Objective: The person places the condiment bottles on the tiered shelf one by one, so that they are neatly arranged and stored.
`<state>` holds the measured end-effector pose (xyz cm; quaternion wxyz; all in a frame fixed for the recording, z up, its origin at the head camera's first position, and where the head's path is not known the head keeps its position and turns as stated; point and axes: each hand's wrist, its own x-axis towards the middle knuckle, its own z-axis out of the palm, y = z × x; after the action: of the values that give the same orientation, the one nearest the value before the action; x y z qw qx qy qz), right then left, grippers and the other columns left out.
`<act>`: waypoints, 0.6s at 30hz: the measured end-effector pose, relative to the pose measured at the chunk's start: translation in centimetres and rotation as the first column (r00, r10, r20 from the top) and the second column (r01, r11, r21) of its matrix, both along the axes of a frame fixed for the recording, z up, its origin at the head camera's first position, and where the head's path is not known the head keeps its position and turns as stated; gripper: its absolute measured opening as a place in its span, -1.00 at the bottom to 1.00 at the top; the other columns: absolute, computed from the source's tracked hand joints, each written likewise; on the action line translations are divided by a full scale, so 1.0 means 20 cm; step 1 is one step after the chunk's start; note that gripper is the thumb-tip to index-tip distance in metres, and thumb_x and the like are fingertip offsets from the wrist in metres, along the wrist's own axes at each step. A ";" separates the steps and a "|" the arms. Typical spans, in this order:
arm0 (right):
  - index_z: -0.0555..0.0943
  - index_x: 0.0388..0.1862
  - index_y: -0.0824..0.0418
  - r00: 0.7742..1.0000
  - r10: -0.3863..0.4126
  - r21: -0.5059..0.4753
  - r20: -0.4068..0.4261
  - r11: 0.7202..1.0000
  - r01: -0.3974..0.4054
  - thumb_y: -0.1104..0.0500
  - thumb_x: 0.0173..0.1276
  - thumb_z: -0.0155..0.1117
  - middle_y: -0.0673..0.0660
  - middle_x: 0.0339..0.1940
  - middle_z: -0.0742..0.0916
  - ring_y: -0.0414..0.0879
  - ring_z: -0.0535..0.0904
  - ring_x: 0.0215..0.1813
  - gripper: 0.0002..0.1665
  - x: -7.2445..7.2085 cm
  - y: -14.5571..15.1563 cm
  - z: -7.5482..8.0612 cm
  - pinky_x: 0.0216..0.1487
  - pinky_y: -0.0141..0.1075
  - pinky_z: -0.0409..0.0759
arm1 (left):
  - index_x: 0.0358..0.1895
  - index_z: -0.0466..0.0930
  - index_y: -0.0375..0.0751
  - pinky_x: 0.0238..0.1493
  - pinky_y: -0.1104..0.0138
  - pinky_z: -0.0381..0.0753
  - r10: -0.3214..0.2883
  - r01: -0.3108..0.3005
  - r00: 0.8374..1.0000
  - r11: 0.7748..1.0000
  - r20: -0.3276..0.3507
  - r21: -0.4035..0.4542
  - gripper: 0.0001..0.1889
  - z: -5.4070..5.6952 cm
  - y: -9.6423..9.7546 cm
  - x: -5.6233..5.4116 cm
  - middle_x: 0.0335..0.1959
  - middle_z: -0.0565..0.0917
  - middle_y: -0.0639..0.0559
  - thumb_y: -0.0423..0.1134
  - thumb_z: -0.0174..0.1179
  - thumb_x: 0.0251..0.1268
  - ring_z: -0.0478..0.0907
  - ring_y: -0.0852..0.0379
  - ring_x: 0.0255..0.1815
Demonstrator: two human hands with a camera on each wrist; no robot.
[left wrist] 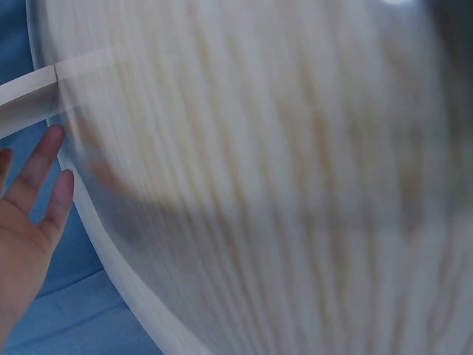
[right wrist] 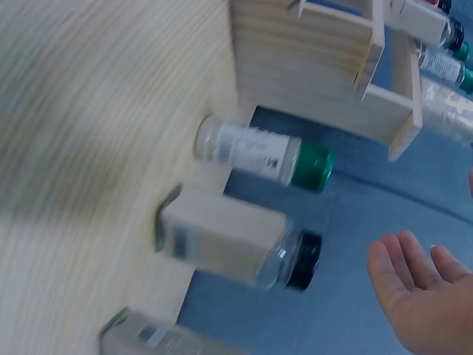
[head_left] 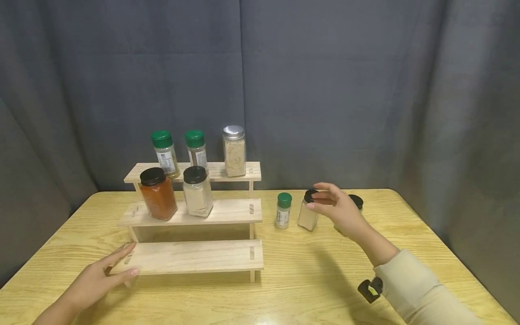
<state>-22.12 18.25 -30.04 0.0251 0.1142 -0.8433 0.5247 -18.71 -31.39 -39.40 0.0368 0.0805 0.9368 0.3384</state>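
My left hand (head_left: 91, 280) is at the left end of the rack's lowest shelf (head_left: 195, 257); thumb and forefinger, fairly straight, lie at its front and back edges. In the left wrist view, extended fingers show beside the wood. My right hand (head_left: 343, 214), fingers loosely bent, overlaps the black lid of a square jar of beige powder (head_left: 308, 216). The right wrist view shows a gap between that hand and the jar's black cap (right wrist: 304, 260). Left of this jar stands a green-capped spice bottle (head_left: 283, 211). Another black-lidded jar (head_left: 356, 201) is mostly hidden behind my right hand.
On the middle shelf (head_left: 231, 210) stand a jar of red-orange spice (head_left: 160, 198) and a pale powder jar (head_left: 197, 196). The top shelf (head_left: 253, 170) holds two green-capped bottles and a silver-lidded jar (head_left: 234, 155). A grey curtain (head_left: 325, 90) hangs behind the table (head_left: 292, 289).
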 end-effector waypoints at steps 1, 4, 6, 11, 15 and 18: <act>0.17 0.24 0.19 1.000 -0.009 0.004 -0.002 1.000 0.009 -0.04 0.11 0.21 0.28 0.10 0.42 0.08 0.34 0.11 -0.23 0.00 0.02 -0.01 0.08 -0.02 0.30 | 0.32 0.04 -0.10 -0.01 -0.12 0.25 0.000 0.000 1.000 1.000 -0.004 -0.004 -0.27 0.00 0.00 0.00 0.26 0.06 -0.34 0.10 0.05 0.12 0.05 -0.38 0.17; 0.15 0.24 0.25 0.999 -0.039 0.010 -0.009 0.999 0.039 -0.01 0.15 0.20 0.32 0.08 0.42 0.11 0.34 0.10 -0.24 0.02 0.08 -0.02 0.07 -0.03 0.31 | 0.31 0.07 -0.11 0.00 -0.09 0.26 -0.005 0.005 1.000 1.000 -0.024 -0.013 -0.27 0.00 0.00 0.00 0.26 0.09 -0.31 0.10 0.06 0.10 0.08 -0.35 0.17; 0.13 0.25 0.30 0.998 -0.059 0.007 -0.010 0.998 0.059 0.01 0.16 0.18 0.34 0.07 0.42 0.13 0.34 0.10 -0.23 0.04 0.11 -0.04 0.07 -0.04 0.31 | 0.30 0.09 -0.13 0.00 -0.08 0.27 -0.015 0.014 0.999 1.000 -0.043 -0.014 -0.28 0.00 0.00 0.00 0.25 0.11 -0.29 0.09 0.08 0.10 0.09 -0.34 0.17; 0.07 0.27 0.33 0.992 -0.123 -0.005 -0.004 0.992 0.123 -0.02 0.18 0.15 0.33 0.08 0.40 0.14 0.30 0.12 -0.19 0.06 0.21 -0.06 0.10 -0.03 0.26 | 0.28 0.12 -0.18 -0.01 -0.04 0.29 -0.044 0.042 0.996 0.999 -0.082 -0.027 -0.29 0.02 -0.01 -0.01 0.24 0.15 -0.28 0.06 0.10 0.09 0.12 -0.30 0.17; 0.03 0.29 0.34 0.986 -0.167 -0.016 0.008 0.986 0.168 -0.05 0.18 0.14 0.36 0.12 0.36 0.18 0.24 0.16 -0.15 0.06 0.29 -0.08 0.12 0.07 0.19 | 0.27 0.15 -0.22 -0.03 -0.02 0.32 -0.055 0.050 0.993 0.998 -0.105 -0.045 -0.30 0.02 -0.01 0.00 0.23 0.18 -0.30 0.05 0.10 0.10 0.15 -0.29 0.16; 0.01 0.29 0.35 0.981 -0.195 -0.017 0.009 0.981 0.195 -0.07 0.19 0.13 0.39 0.14 0.33 0.22 0.21 0.17 -0.13 0.06 0.33 -0.09 0.11 0.11 0.16 | 0.26 0.16 -0.23 -0.03 0.00 0.32 -0.054 0.049 0.993 0.998 -0.106 -0.051 -0.30 0.02 -0.01 0.00 0.22 0.18 -0.30 0.04 0.11 0.09 0.16 -0.29 0.15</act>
<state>-20.94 24.87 -31.91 0.0741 0.0290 -0.8456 0.5278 -18.76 -31.59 -38.95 -0.0032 0.1216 0.9430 0.3097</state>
